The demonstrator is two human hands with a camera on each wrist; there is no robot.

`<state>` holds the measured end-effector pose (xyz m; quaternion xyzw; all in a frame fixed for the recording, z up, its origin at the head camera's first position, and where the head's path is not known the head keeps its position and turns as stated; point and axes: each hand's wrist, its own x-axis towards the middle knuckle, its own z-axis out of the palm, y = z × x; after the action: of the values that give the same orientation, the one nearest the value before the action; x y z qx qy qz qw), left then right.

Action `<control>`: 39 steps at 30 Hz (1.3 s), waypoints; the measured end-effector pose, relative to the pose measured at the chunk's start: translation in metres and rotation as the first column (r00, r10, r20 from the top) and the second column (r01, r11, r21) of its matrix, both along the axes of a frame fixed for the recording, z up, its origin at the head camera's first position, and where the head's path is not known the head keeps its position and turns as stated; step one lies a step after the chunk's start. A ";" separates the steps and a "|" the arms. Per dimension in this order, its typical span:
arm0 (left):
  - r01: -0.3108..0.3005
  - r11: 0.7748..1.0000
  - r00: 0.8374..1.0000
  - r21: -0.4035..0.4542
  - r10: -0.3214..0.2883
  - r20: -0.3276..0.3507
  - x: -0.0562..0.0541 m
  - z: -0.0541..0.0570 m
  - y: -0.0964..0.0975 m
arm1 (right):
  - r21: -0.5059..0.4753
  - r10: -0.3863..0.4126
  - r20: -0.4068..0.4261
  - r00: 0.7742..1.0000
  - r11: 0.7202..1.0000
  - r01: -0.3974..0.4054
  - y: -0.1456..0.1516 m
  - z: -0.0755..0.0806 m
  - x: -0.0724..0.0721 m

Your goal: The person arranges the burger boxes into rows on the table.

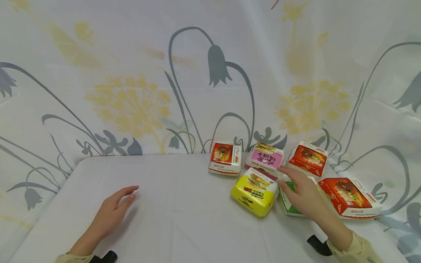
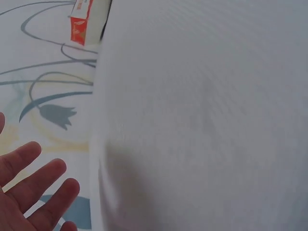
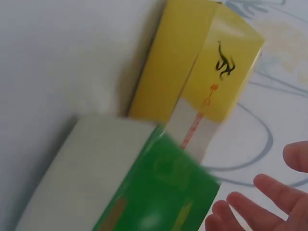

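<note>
Around the green box (image 3: 120,178): yellow box (image 1: 254,191), pink box (image 1: 265,157) close | both hands (image 1: 112,212) (image 1: 304,193): fingers loosely extended, gripping nothing

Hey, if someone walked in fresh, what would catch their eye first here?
Probably the bright yellow box, right of centre on the white table in the head view. Then the right hand stretched over the green-and-white box beside it, and the large grey drooping flower printed on the cloth behind.
</note>
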<state>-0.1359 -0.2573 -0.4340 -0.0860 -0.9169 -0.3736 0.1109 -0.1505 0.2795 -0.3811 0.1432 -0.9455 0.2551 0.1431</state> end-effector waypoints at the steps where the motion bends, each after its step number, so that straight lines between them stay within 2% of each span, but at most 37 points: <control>1: 0.006 1.000 1.000 0.008 -0.006 -0.002 -0.001 0.000 0.003 | 0.004 0.009 0.007 1.000 1.000 -0.009 -0.004 0.001 -0.002; 5: 0.032 0.999 0.999 0.037 -0.032 0.007 -0.005 0.001 0.013 | 0.005 0.048 0.051 0.998 0.999 -0.048 -0.020 0.007 -0.011; 9: 0.057 0.996 0.998 0.063 -0.058 0.022 -0.010 0.000 0.021 | 0.009 0.051 0.112 0.992 0.999 -0.052 -0.031 0.017 -0.023; 14: 0.080 0.994 0.997 0.080 -0.081 0.018 -0.017 -0.004 0.029 | -0.038 0.059 0.178 0.982 0.998 -0.054 -0.043 0.029 -0.043; 21: 0.105 0.988 0.994 0.114 -0.108 0.025 -0.028 -0.006 0.041 | -0.068 0.082 0.221 0.972 0.995 -0.068 -0.058 0.041 -0.070; 26: 0.131 0.978 0.991 0.161 -0.135 0.010 -0.039 -0.006 0.051 | -0.133 0.105 0.327 0.939 0.989 -0.064 -0.066 0.044 -0.085; 31: 0.172 0.959 0.984 0.225 -0.180 0.016 -0.048 -0.009 0.061 | -0.242 0.138 0.404 0.904 0.969 -0.040 -0.069 0.037 -0.103; 35: 0.199 0.942 0.976 0.271 -0.215 0.033 -0.055 -0.009 0.071 | -0.279 0.147 0.436 0.888 0.960 -0.022 -0.069 0.031 -0.117; 39: 0.209 0.929 0.971 0.306 -0.233 0.046 -0.061 -0.010 0.080 | -0.321 0.166 0.492 0.855 0.947 0.000 -0.069 0.027 -0.129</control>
<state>-0.1966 -0.1777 -0.4440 -0.1557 -0.8379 -0.5214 0.0425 -0.2793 0.2107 -0.3545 0.0871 -0.8902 0.4349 -0.1041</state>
